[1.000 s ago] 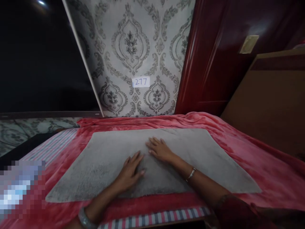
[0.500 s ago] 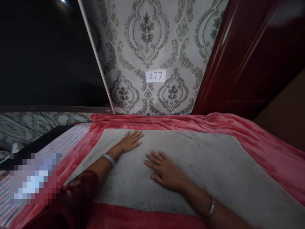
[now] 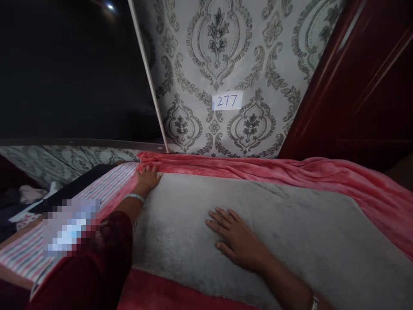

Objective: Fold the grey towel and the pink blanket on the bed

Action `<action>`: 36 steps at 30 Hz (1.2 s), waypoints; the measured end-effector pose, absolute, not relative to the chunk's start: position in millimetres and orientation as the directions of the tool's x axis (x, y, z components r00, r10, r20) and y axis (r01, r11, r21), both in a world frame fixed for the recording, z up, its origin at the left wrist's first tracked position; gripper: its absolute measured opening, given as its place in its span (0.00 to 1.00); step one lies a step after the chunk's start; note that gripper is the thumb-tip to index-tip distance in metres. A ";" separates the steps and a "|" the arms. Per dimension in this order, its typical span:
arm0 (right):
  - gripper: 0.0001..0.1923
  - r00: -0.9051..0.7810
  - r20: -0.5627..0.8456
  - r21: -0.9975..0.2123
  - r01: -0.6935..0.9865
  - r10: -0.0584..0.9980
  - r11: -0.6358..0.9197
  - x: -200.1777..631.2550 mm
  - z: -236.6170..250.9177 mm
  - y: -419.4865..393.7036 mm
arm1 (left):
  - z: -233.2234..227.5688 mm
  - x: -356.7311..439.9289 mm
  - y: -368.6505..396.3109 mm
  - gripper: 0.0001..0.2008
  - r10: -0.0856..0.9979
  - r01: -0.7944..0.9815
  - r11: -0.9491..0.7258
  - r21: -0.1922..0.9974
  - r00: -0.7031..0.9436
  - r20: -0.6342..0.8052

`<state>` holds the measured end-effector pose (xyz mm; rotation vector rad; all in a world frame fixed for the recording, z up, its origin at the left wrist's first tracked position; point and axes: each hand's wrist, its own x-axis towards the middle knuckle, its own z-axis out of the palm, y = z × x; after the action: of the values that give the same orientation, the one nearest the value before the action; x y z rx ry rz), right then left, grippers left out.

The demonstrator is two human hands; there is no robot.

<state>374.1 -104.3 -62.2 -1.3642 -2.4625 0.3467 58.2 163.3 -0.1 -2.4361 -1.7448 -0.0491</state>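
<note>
A grey plush mat (image 3: 187, 224) lies spread over a red fleece blanket (image 3: 180, 290). My left hand (image 3: 148, 177) is at the mat's far left corner, fingers apart, reaching partly onto the red blanket behind it. Around that wrist is a pale bracelet. Palm down near the middle of the mat rests my right hand (image 3: 238, 239), its fingers spread and nothing in them. A silver bangle (image 3: 314, 301) shows on the right wrist at the bottom of the view.
Striped cloth (image 3: 29, 258) lies along the left edge, with a pixelated patch over part of it. Behind stand a large black screen (image 3: 74, 77), a patterned wall (image 3: 222, 56) with a paper marked 277 (image 3: 227, 100), and a dark red glossy panel (image 3: 358, 94).
My left hand has moved left from the mat's surface to its far left corner. My right hand stays flat on the mat. The view has turned somewhat left.
</note>
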 end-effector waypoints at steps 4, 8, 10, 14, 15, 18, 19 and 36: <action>0.30 -0.501 0.178 -0.309 0.789 0.847 0.531 374.2 -68.1 -103.8 | -2.9 73.3 115.3 0.28 0.888 0.896 -0.435 -0.089 0.443 0.120; 0.29 -0.499 0.190 -0.267 0.803 0.846 0.533 373.3 -70.4 -104.4 | -26.8 77.2 63.3 0.31 0.651 0.651 -0.759 0.004 0.759 0.017; 0.29 -0.496 0.193 -0.252 0.809 0.847 0.531 372.8 -70.6 -104.8 | -34.1 63.3 55.4 0.31 0.693 0.693 -0.721 0.031 0.721 0.007; 0.29 -0.488 0.182 -0.233 0.822 0.853 0.520 371.9 -70.3 -105.1 | -25.4 18.7 73.4 0.29 0.921 0.921 -0.389 -0.021 0.388 -0.037; 0.29 -0.488 0.184 -0.231 0.822 0.853 0.520 371.7 -70.4 -105.1 | -20.2 9.4 78.6 0.29 0.944 0.944 -0.329 -0.036 0.327 -0.045; 0.29 -0.489 0.190 -0.227 0.821 0.851 0.523 371.3 -70.8 -104.6 | -7.6 -3.0 80.6 0.28 0.971 0.968 -0.241 -0.066 0.240 -0.017; 0.29 -0.489 0.193 -0.226 0.822 0.851 0.523 371.2 -71.1 -104.5 | -6.1 -1.8 76.0 0.28 0.974 0.971 -0.225 -0.077 0.226 0.006; 0.30 -0.460 0.212 -0.149 0.857 0.862 0.493 372.6 -73.5 -108.4 | -28.4 -7.4 -0.5 0.27 0.952 0.954 -0.299 0.011 0.298 0.070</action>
<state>372.6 -108.4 -73.5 -1.4618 -2.4815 0.0305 -7.4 -0.5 -28.4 -2.5040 -1.8402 -0.0980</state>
